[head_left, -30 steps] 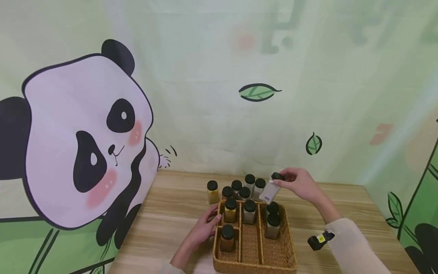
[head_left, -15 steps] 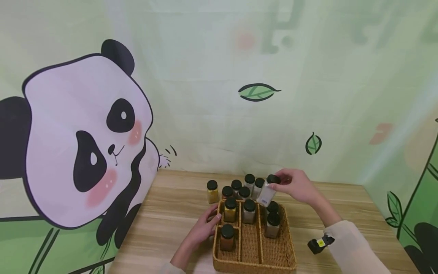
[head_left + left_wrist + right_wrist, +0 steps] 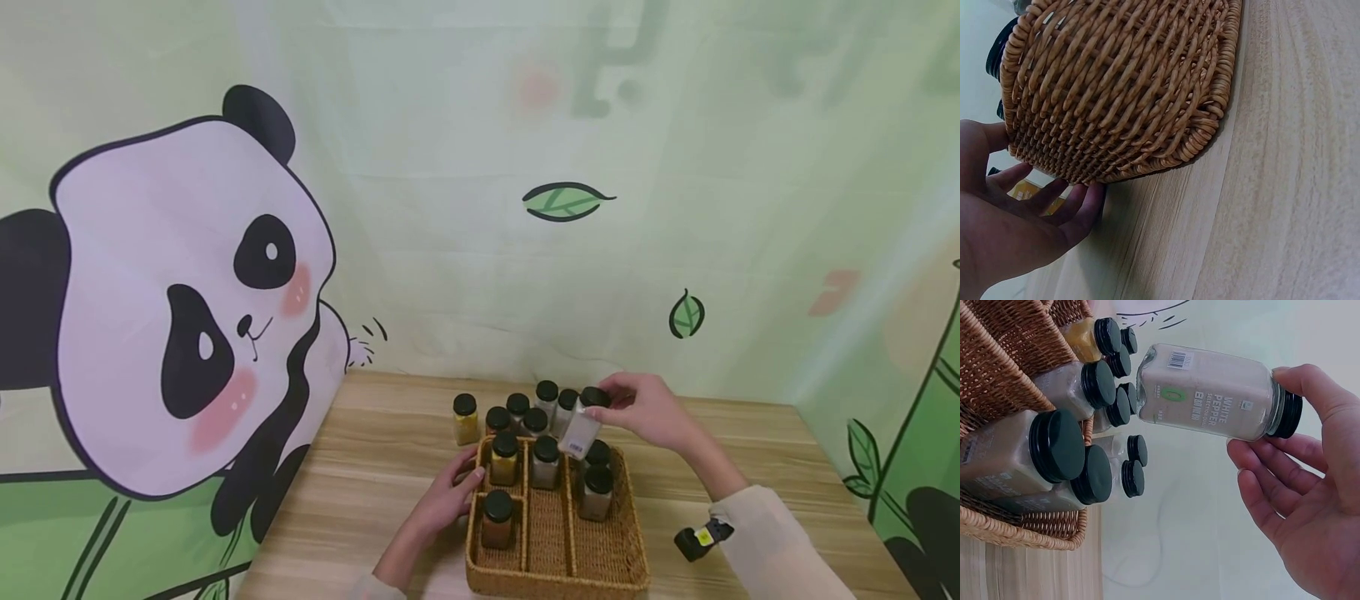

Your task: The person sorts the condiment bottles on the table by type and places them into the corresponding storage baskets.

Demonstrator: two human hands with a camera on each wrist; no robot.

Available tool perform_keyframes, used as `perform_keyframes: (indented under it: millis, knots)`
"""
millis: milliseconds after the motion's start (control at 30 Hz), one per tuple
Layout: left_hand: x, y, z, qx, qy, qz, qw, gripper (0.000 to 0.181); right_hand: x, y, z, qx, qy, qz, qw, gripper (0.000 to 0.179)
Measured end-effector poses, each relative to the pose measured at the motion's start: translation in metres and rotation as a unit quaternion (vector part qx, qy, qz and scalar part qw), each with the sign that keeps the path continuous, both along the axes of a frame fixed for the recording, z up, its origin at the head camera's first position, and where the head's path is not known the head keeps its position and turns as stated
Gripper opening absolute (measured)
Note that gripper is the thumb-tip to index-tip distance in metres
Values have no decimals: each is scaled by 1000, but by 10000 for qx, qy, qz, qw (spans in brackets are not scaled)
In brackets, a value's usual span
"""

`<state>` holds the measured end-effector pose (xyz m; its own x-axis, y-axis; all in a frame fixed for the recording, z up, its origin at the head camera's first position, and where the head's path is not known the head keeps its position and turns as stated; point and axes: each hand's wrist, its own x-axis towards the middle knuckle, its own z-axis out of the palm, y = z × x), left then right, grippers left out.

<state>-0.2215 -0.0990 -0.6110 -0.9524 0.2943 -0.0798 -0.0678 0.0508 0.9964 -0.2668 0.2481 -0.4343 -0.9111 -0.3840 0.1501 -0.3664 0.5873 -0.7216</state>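
In the right wrist view my right hand pinches a glass jar of white pepper by its neck, just under the black cap. The jar hangs tilted over the back right of a divided wicker basket, its base toward the basket. My left hand holds the basket's left back corner, thumb at the rim and fingers against the woven wall. Inside the basket stand a yellow spice jar, a reddish-brown jar, a greyish jar in the middle section and two jars on the right.
Behind the basket several black-capped jars cluster on the wooden table, with a yellow jar at their left. A printed cloth backdrop rises behind the table. A black strap device sits at the right sleeve.
My right hand has moved the white pepper jar slightly left and down toward the basket. The left hand and the basket stay where they were.
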Motion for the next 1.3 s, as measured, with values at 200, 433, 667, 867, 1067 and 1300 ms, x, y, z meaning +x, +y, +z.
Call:
perform_keyframes:
  millis: [200, 433, 667, 867, 1067, 1300]
  knots:
    - [0, -1, 1, -2, 3, -5, 10000, 57, 3, -6, -4, -60, 21, 210, 9998, 44]
    - [0, -1, 2, -31, -7, -23, 10000, 56, 13, -22, -21, 154, 415, 554, 9975, 33]
    - [1, -1, 5, -74, -9, -35, 10000, 58, 21, -32, -45, 162, 448, 852, 9952, 31]
    - [2, 0, 8, -67, -62, -4, 10000, 58, 28, -38, -65, 415, 226, 971, 9942, 40]
    - [2, 1, 8, -66, -85, 31, 9999, 57, 34, -45, -80, 799, 583, 923, 9908, 48]
    - [0, 1, 5, -144, -64, 35, 9999, 56, 36, -52, -99, 948, 501, 785, 9911, 50]
